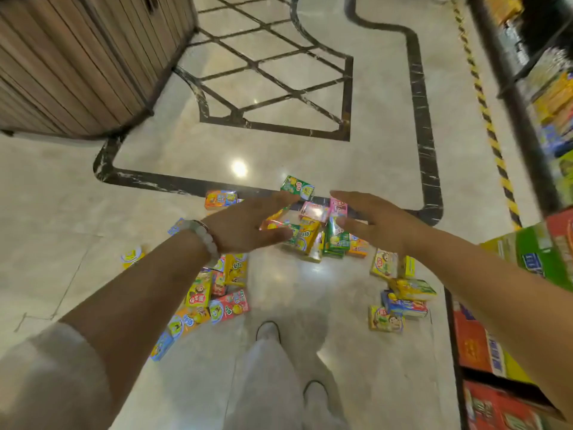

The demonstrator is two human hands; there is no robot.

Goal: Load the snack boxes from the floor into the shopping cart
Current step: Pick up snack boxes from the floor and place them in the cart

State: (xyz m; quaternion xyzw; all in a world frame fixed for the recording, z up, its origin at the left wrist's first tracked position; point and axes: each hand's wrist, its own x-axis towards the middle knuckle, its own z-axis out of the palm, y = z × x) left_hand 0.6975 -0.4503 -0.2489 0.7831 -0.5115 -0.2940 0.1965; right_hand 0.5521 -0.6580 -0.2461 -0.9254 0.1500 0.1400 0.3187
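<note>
Yellow and green snack boxes (313,237) are heaped on the floor (186,156) right between the hands; left hand (248,225) and right hand (369,225) are spread, nothing gripped, equally near.

Snack boxes (229,306) lie scattered across the polished marble floor (173,156) below me, some overlapping.

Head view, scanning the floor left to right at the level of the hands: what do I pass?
Round yellow-and-white pack → left hand → middle heap of snack boxes → right hand → green carton at the right edge.
</note>
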